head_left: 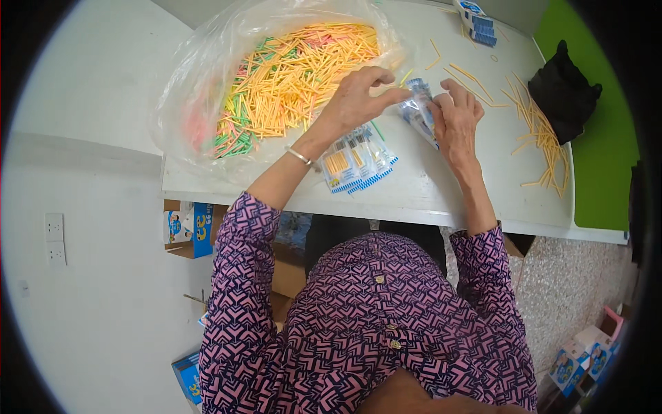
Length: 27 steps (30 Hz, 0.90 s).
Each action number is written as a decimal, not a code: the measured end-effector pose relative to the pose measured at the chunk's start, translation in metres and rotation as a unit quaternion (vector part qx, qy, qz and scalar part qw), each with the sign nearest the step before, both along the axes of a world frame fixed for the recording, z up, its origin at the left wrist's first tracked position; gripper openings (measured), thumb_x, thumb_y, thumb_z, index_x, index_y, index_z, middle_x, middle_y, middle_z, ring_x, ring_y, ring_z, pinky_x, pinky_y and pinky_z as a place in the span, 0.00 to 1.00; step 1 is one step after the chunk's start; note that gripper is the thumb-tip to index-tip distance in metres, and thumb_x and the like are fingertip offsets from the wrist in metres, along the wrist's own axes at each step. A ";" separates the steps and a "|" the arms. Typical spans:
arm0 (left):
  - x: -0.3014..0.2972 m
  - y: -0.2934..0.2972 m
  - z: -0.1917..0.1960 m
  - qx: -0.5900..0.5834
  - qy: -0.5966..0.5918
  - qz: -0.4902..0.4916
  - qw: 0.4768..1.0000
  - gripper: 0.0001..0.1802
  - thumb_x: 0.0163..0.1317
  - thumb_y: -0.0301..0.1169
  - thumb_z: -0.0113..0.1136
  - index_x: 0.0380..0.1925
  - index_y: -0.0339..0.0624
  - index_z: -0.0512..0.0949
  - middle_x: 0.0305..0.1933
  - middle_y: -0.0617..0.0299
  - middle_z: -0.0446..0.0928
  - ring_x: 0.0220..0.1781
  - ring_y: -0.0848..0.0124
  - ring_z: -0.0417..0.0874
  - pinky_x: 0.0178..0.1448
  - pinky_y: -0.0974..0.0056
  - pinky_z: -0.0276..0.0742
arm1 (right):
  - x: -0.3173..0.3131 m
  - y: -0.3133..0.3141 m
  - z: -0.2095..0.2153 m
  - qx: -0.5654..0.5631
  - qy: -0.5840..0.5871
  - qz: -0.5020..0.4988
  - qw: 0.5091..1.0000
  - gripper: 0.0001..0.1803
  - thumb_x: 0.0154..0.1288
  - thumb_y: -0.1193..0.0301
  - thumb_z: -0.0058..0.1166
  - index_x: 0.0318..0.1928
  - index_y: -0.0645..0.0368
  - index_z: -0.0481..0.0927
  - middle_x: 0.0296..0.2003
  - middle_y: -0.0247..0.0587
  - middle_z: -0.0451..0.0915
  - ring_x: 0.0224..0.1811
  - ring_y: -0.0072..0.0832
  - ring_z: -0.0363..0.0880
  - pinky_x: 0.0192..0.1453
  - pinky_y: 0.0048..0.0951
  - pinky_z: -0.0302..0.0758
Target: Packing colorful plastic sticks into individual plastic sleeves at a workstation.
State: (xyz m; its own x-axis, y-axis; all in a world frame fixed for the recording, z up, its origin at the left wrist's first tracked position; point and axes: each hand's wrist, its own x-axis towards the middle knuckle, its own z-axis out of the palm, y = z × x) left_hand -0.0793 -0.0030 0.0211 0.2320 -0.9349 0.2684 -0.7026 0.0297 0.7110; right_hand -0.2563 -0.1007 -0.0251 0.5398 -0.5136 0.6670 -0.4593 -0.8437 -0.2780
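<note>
My right hand pinches a small clear plastic packet with blue and white print, holding it at a slant above the white table. What is inside the packet is hard to make out. Just left of it my left hand is open, thumb and forefinger apart, the thumb tip at the packet's edge. Below my left wrist a fanned stack of similar packets lies on the table, yellow sticks showing through their clear windows. Behind my left hand a big clear plastic bag gapes over a heap of thin yellow, green and pink sticks.
Long yellow sticks lie loose at the table's right, beside a black cloth bundle. A stack of blue and white packets stands at the far edge. Blue and white boxes sit below the table; a green panel borders its right.
</note>
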 end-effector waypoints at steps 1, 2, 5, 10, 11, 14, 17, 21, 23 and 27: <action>0.000 -0.004 0.002 -0.009 -0.003 0.001 1.000 0.20 0.55 0.39 0.63 0.41 0.35 0.77 0.38 0.57 0.79 0.42 0.69 0.78 0.47 0.66 0.73 | 0.002 0.004 0.008 -0.049 -0.019 0.026 0.998 0.05 0.55 0.75 0.56 0.33 0.56 0.75 0.44 0.35 0.74 0.48 0.35 0.70 0.51 0.40 0.59; -0.001 -0.005 0.004 -0.011 -0.004 0.007 1.000 0.20 0.55 0.39 0.63 0.41 0.35 0.77 0.38 0.57 0.79 0.42 0.69 0.78 0.47 0.66 0.73 | 0.005 0.007 0.011 -0.051 -0.020 0.032 0.998 0.05 0.55 0.75 0.56 0.33 0.56 0.75 0.44 0.35 0.74 0.48 0.35 0.70 0.51 0.40 0.59; 0.001 -0.006 0.005 0.087 0.110 -0.069 0.988 0.18 0.55 0.37 0.63 0.39 0.34 0.77 0.34 0.59 0.79 0.36 0.73 0.78 0.42 0.70 0.74 | 0.009 0.008 0.010 -0.023 0.000 0.117 0.993 0.05 0.55 0.76 0.56 0.34 0.55 0.75 0.44 0.35 0.75 0.46 0.33 0.72 0.52 0.41 0.59; 0.023 -0.004 -0.024 0.011 0.122 -0.003 0.992 0.16 0.54 0.37 0.65 0.35 0.34 0.78 0.30 0.60 0.78 0.33 0.72 0.79 0.41 0.69 0.75 | 0.011 -0.023 -0.019 0.077 -0.024 0.073 0.994 0.05 0.58 0.73 0.55 0.35 0.57 0.74 0.41 0.38 0.77 0.43 0.36 0.74 0.50 0.39 0.62; 0.018 -0.005 -0.028 0.019 0.128 -0.010 0.991 0.16 0.54 0.37 0.65 0.35 0.34 0.78 0.30 0.60 0.78 0.33 0.72 0.79 0.41 0.69 0.75 | 0.007 -0.026 -0.022 0.084 -0.019 0.065 0.994 0.05 0.58 0.73 0.55 0.35 0.57 0.74 0.41 0.38 0.77 0.43 0.36 0.74 0.50 0.39 0.62; -0.015 -0.008 -0.025 -0.028 -0.093 -0.038 0.995 0.21 0.49 0.44 0.67 0.36 0.38 0.78 0.41 0.55 0.77 0.47 0.60 0.74 0.53 0.58 0.68 | 0.002 -0.043 -0.022 0.117 -0.101 0.019 0.988 0.08 0.60 0.70 0.55 0.37 0.60 0.75 0.39 0.40 0.77 0.40 0.34 0.76 0.43 0.34 0.71; -0.039 -0.023 -0.042 0.015 -0.246 -0.036 0.968 0.23 0.45 0.46 0.68 0.35 0.41 0.79 0.43 0.57 0.73 0.48 0.59 0.69 0.52 0.57 0.65 | 0.003 -0.039 -0.023 0.157 -0.104 0.030 0.982 0.09 0.60 0.69 0.56 0.37 0.62 0.76 0.39 0.40 0.77 0.40 0.31 0.76 0.42 0.30 0.72; -0.046 -0.036 -0.065 0.066 -0.261 0.008 0.963 0.20 0.42 0.44 0.68 0.29 0.42 0.77 0.43 0.58 0.70 0.48 0.58 0.66 0.50 0.56 0.62 | 0.001 -0.034 -0.019 0.196 -0.116 0.030 0.973 0.10 0.60 0.68 0.57 0.36 0.63 0.77 0.39 0.39 0.77 0.40 0.28 0.76 0.41 0.28 0.72; -0.041 -0.036 -0.069 0.062 -0.243 0.023 0.968 0.18 0.43 0.42 0.68 0.27 0.42 0.76 0.41 0.58 0.72 0.47 0.58 0.68 0.49 0.57 0.64 | 0.000 -0.030 -0.014 0.321 -0.191 0.084 0.924 0.12 0.58 0.63 0.58 0.33 0.59 0.77 0.38 0.35 0.77 0.40 0.28 0.74 0.38 0.32 0.70; -0.018 -0.032 -0.057 -0.007 -0.093 0.011 0.996 0.14 0.46 0.36 0.67 0.25 0.41 0.72 0.32 0.58 0.75 0.38 0.61 0.74 0.43 0.60 0.69 | -0.009 -0.022 0.007 0.274 -0.085 0.162 0.944 0.12 0.58 0.68 0.58 0.37 0.64 0.78 0.37 0.37 0.78 0.36 0.24 0.74 0.38 0.24 0.71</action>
